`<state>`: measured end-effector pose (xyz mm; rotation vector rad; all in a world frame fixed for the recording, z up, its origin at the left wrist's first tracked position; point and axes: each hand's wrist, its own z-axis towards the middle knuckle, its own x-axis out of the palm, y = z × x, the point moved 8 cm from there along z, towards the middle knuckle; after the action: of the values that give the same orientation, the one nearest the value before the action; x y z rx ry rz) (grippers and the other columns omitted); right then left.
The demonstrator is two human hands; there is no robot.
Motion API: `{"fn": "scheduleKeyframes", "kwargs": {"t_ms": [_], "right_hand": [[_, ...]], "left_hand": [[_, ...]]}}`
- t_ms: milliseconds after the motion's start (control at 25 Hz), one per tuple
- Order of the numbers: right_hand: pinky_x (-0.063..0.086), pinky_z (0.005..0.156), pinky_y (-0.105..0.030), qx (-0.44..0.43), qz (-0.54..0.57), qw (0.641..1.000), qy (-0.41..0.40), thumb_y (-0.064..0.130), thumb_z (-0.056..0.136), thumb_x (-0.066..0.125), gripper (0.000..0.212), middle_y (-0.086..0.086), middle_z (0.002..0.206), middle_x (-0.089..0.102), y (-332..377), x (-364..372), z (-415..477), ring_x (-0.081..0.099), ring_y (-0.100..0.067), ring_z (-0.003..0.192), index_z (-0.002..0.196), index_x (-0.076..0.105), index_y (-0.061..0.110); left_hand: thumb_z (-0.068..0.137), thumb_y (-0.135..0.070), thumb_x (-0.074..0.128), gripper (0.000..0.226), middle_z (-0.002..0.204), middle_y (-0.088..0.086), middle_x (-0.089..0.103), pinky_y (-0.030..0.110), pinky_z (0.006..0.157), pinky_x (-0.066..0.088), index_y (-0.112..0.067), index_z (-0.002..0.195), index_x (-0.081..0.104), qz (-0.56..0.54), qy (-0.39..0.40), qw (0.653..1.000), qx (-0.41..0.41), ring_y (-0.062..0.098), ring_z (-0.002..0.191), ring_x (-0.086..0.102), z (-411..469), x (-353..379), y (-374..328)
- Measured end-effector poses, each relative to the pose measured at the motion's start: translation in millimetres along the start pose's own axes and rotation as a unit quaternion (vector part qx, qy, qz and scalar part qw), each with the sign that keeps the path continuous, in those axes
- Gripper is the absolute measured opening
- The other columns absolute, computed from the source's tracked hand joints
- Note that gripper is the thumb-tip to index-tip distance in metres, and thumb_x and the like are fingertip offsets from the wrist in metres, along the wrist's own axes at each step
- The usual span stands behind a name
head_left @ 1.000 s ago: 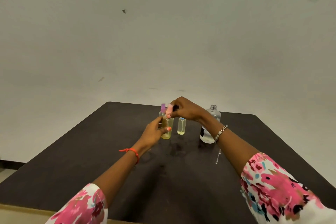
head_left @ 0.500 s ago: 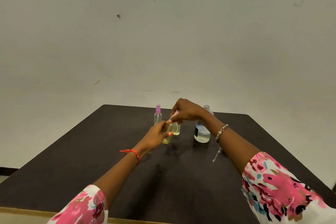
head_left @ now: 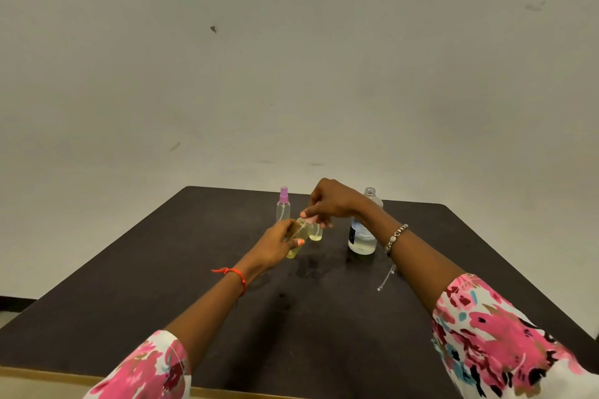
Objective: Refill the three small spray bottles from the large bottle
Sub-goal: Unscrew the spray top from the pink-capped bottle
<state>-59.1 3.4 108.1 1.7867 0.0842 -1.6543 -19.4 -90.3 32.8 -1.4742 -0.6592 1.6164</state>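
Observation:
My left hand (head_left: 278, 244) grips a small clear bottle of yellowish liquid (head_left: 296, 241), tilted toward the right. My right hand (head_left: 334, 202) pinches the pink cap (head_left: 310, 220) at that bottle's top. Behind stands a small spray bottle with a purple cap (head_left: 283, 207), upright. A third small bottle with yellowish liquid (head_left: 316, 233) stands just right of the held one, its top hidden by my right hand. The large clear bottle (head_left: 362, 236), open at the neck, stands upright behind my right wrist.
A dark table (head_left: 194, 285) carries everything, with a light wood front edge. A thin spray tube (head_left: 385, 278) lies on the table under my right forearm. A plain wall rises behind the table's far edge.
The held bottle has tipped from upright to a slant toward the right, and both hands have come slightly nearer. My right hand stays on its pink cap.

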Motion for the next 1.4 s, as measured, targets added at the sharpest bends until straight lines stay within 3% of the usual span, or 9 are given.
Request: {"fn": "scheduleKeyframes", "kwargs": {"t_ms": [120,320,440,560,800,1000,1240,1320,1400], "right_hand": [[0.048,0.065,-0.02,-0.048,-0.004,0.999,0.012,0.01,0.077,0.07,0.016,-0.021,0.087,0.072,7.4,1.0,-3.9,0.061,-0.011,0.057,0.089,0.07,-0.001],[0.045,0.068,-0.022,-0.082,0.009,0.996,-0.039,-0.005,0.066,0.07,0.022,-0.017,0.096,0.07,9.0,-6.9,-6.5,0.057,-0.017,0.081,0.087,0.072,0.002],[0.054,0.066,-0.024,-0.01,0.143,0.984,-0.108,-0.006,0.071,0.069,0.025,-0.022,0.102,0.067,-24.8,-13.8,-5.7,0.061,-0.02,0.076,0.095,0.067,-0.006],[0.058,0.059,-0.021,0.088,0.262,0.955,-0.112,-0.008,0.077,0.064,0.024,-0.031,0.104,0.064,-65.8,10.4,-13.5,0.064,-0.02,0.066,0.1,0.062,-0.013],[0.042,0.063,-0.012,0.12,0.125,0.981,-0.092,0.002,0.068,0.076,0.032,-0.017,0.102,0.069,-88.6,69.7,-21.9,0.058,-0.013,0.08,0.099,0.068,0.0],[0.043,0.076,-0.021,0.132,0.106,0.983,-0.073,0.003,0.066,0.078,0.038,-0.016,0.105,0.067,-93.0,88.4,-22.7,0.058,-0.017,0.089,0.102,0.067,0.003],[0.044,0.074,-0.022,0.131,0.111,0.983,-0.067,0.01,0.071,0.076,0.038,-0.016,0.107,0.067,-96.5,85.7,-20.9,0.06,-0.017,0.089,0.106,0.064,-0.002],[0.045,0.069,-0.021,0.125,0.131,0.978,-0.101,0.013,0.075,0.072,0.03,-0.016,0.102,0.068,-95.5,77.5,-24.8,0.058,-0.013,0.083,0.101,0.067,-0.002],[0.047,0.065,-0.021,0.1,0.169,0.96,-0.201,0.013,0.079,0.069,0.018,-0.017,0.089,0.07,-95.0,58.1,-33.2,0.059,-0.013,0.074,0.089,0.069,-0.002]], "left_hand": [[0.09,-0.011,0.052,0.039,0.126,0.011,0.049,0.026,0.09,0.039,-0.006,0.127,0.042,0.014,0.015,1.0,-0.008,0.015,0.106,0.046,1.3,0.8,6.0],[0.091,-0.009,0.05,0.04,0.114,0.004,0.047,0.03,0.094,0.04,-0.001,0.129,0.041,0.004,0.027,0.999,-0.035,0.015,0.105,0.046,0.3,0.5,21.1],[0.089,-0.007,0.053,0.036,0.12,0.013,0.052,0.031,0.092,0.042,-0.001,0.124,0.045,-0.001,-0.02,0.997,-0.075,0.017,0.101,0.047,-0.2,-12.4,39.4],[0.087,-0.007,0.056,0.034,0.123,0.02,0.054,0.037,0.092,0.044,0.001,0.119,0.048,-0.023,-0.107,0.987,-0.121,0.02,0.098,0.049,-2.1,-34.0,59.7],[0.088,-0.008,0.055,0.034,0.124,0.017,0.052,0.033,0.087,0.045,-0.001,0.12,0.045,-0.071,-0.148,0.979,-0.124,0.02,0.1,0.05,-0.9,-38.5,57.0],[0.088,-0.008,0.056,0.033,0.125,0.016,0.053,0.032,0.088,0.046,-0.003,0.12,0.046,-0.106,-0.133,0.98,-0.103,0.023,0.107,0.053,4.6,-23.6,44.6],[0.089,-0.008,0.055,0.034,0.125,0.015,0.053,0.028,0.084,0.044,-0.003,0.121,0.045,-0.11,-0.122,0.981,-0.099,0.017,0.102,0.051,6.7,-13.5,41.9],[0.088,-0.008,0.055,0.034,0.126,0.015,0.052,0.028,0.085,0.045,-0.003,0.121,0.045,-0.11,-0.116,0.982,-0.099,0.02,0.105,0.053,7.6,-9.5,41.0],[0.088,-0.008,0.055,0.036,0.127,0.015,0.052,0.029,0.087,0.045,-0.003,0.122,0.044,-0.112,-0.111,0.982,-0.1,0.024,0.112,0.053,7.9,-5.2,39.5]]}}
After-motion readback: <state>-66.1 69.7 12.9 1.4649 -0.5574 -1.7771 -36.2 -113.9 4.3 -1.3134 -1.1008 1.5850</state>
